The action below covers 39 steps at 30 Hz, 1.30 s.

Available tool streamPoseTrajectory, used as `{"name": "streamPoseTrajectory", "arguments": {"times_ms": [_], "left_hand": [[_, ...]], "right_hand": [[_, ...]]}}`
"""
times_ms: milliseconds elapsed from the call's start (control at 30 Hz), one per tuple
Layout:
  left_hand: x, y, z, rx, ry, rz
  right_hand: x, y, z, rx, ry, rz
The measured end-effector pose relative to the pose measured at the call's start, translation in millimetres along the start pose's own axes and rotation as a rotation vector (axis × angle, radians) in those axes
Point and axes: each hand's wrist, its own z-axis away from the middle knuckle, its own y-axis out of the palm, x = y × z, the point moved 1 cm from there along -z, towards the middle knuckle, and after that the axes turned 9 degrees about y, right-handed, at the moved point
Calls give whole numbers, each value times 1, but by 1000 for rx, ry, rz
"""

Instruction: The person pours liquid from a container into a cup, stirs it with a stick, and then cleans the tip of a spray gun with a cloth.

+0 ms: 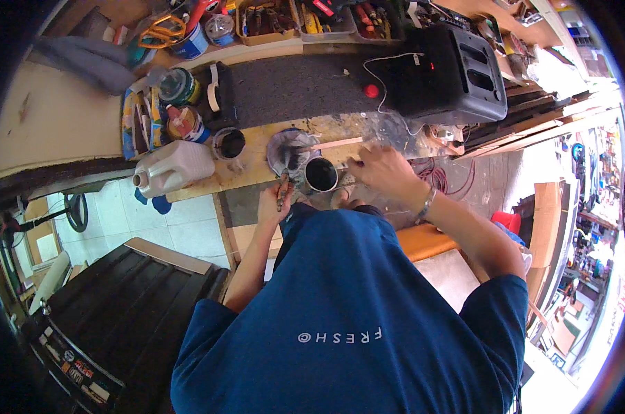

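My left hand (274,205) is closed around the mottled brown handle of a paintbrush (283,190). Its dark bristles point away from me, over a round container (275,148) with a pale, stained rim. A flat wooden stick (336,143) reaches from that container to the right. Just right of the brush is a white-rimmed cup (321,174) with dark contents. Beyond the cup's right side, my right hand (387,170) has its fingers bent together; a thin line shows near the fingertips, but what they hold cannot be made out.
On the bench's left lie a white plastic jug (178,168), a small dark-filled can (229,143) and several paint tins. A black speaker (450,72) with a white cable stands at the back right. Tool bins (265,21) line the shelf. A dark slatted panel (119,310) is at lower left.
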Motion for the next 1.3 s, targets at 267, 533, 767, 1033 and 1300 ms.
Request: {"name": "streamPoseTrajectory", "arguments": {"times_ms": [267, 533, 767, 1033, 1300], "left_hand": [[1, 16, 5, 39, -66, 48], [7, 11, 9, 25, -58, 18], [23, 18, 9, -39, -10, -23], [26, 7, 5, 11, 13, -92], [21, 9, 8, 22, -62, 25]], "right_hand": [[32, 23, -18, -80, 71, -166], [20, 29, -34, 33, 42, -121], [16, 34, -26, 141, 446, -504], [8, -8, -1, 201, 79, -130], [1, -8, -23, -233, -194, 116]]}}
